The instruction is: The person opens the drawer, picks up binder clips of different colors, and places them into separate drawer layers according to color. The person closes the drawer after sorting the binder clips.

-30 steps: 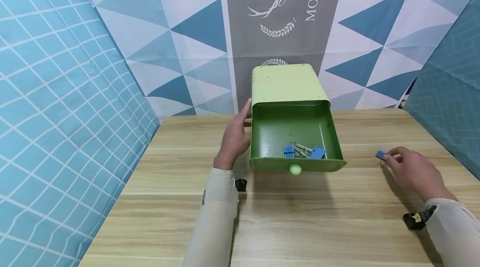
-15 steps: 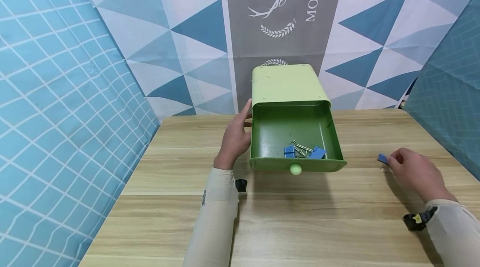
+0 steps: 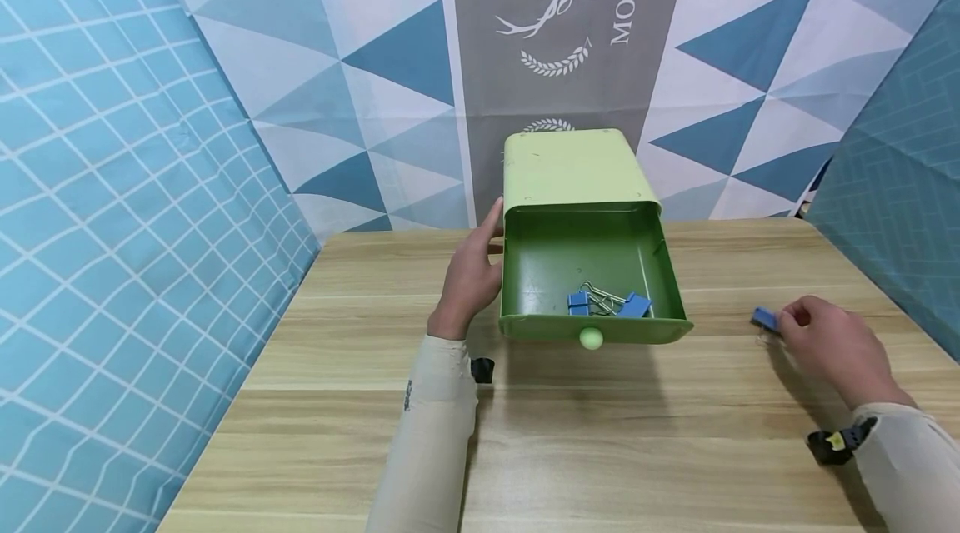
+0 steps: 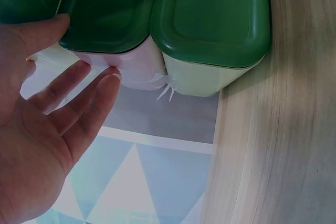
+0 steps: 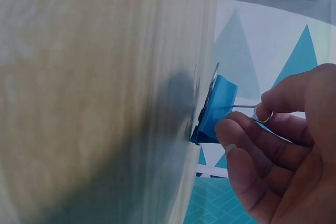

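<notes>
In the head view, a pale green cabinet (image 3: 573, 168) stands at the back of the table with its dark green top drawer (image 3: 543, 266) pulled out. Several blue binder clips (image 3: 635, 305) lie near the drawer's front wall. My left hand (image 3: 468, 279) rests by the cabinet's left side; in the left wrist view its fingers are extended, lightly bent, with fingertips at the stacked compartments (image 4: 210, 19). Off to the right, my right hand (image 3: 836, 346) pinches a blue binder clip (image 5: 219, 106) by its wire handle. That clip is close above the tabletop; contact is hard to tell.
The wooden table (image 3: 360, 433) meets a patterned cloth wall (image 3: 397, 100) at the back. Blue gridded cloth (image 3: 112, 225) hangs on the left, teal cloth (image 3: 900, 183) on the right. A round pale knob (image 3: 591, 339) juts from the drawer front.
The right hand's fingers have shifted slightly on the binder clip, and the clip has turned a little. The left hand and the drawer have stayed put.
</notes>
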The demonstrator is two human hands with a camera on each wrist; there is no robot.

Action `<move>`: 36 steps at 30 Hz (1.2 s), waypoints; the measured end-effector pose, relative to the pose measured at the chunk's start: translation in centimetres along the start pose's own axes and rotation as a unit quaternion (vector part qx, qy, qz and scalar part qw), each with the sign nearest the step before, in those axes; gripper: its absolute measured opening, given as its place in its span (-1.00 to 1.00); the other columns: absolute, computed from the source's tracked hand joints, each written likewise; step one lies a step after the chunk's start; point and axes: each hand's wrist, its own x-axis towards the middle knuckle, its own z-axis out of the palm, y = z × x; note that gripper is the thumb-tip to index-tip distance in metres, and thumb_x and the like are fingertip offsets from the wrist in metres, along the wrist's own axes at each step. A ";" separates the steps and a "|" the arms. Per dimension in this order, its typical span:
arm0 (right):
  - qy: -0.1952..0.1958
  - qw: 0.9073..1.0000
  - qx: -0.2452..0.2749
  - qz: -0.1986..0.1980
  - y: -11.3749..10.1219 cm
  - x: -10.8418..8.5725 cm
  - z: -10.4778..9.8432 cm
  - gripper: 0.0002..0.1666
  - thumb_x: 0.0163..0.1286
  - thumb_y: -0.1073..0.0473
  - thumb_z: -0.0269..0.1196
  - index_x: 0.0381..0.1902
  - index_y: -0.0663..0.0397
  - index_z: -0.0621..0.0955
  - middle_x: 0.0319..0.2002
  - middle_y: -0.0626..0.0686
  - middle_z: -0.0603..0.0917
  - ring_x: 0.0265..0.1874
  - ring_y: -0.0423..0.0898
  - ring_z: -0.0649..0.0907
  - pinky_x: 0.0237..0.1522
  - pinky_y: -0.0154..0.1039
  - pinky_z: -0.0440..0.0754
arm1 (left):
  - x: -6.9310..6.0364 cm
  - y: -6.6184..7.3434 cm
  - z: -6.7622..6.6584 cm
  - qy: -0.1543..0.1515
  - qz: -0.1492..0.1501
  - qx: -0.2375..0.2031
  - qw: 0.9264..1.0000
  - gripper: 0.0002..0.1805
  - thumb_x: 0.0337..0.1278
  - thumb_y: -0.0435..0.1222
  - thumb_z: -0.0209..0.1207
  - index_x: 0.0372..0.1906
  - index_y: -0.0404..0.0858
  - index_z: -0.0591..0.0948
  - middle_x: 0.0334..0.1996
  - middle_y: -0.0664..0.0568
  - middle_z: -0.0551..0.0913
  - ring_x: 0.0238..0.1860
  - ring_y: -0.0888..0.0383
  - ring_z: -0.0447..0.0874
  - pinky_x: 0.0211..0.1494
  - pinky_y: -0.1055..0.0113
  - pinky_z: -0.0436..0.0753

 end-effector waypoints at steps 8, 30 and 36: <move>0.031 0.999 0.005 -0.011 -0.8 -0.6 0.1 -0.59 0.53 0.10 0.06 -0.04 0.42 0.53 -0.21 0.36 0.59 -0.35 0.18 0.51 -0.42 0.00 0.46 | 0.0 0.0 0.0 -0.001 -0.003 -0.011 1.000 -0.03 0.28 -0.27 0.32 0.61 0.25 0.02 0.20 0.00 0.59 0.06 0.03 0.67 0.13 0.06 0.61; 0.042 0.988 0.139 -0.044 -3.3 -1.8 0.1 -0.48 0.61 -0.11 0.01 0.05 0.28 0.56 -0.12 0.31 0.72 -0.38 -0.23 0.71 -0.46 -0.32 0.64 | 0.0 -0.1 0.0 -0.003 -0.005 -0.004 1.000 -0.02 0.27 -0.27 0.33 0.62 0.21 0.02 0.21 -0.01 0.58 0.06 0.04 0.67 0.11 0.13 0.62; 0.029 0.981 0.189 -0.044 -3.8 -1.9 -0.2 -0.46 0.62 -0.08 0.02 0.11 0.35 0.55 -0.10 0.32 0.71 -0.41 -0.33 0.68 -0.42 -0.28 0.69 | 0.1 0.0 0.0 -0.006 -0.010 -0.007 1.000 -0.02 0.28 -0.26 0.32 0.61 0.26 0.00 0.21 0.01 0.58 0.06 0.05 0.67 0.12 0.12 0.62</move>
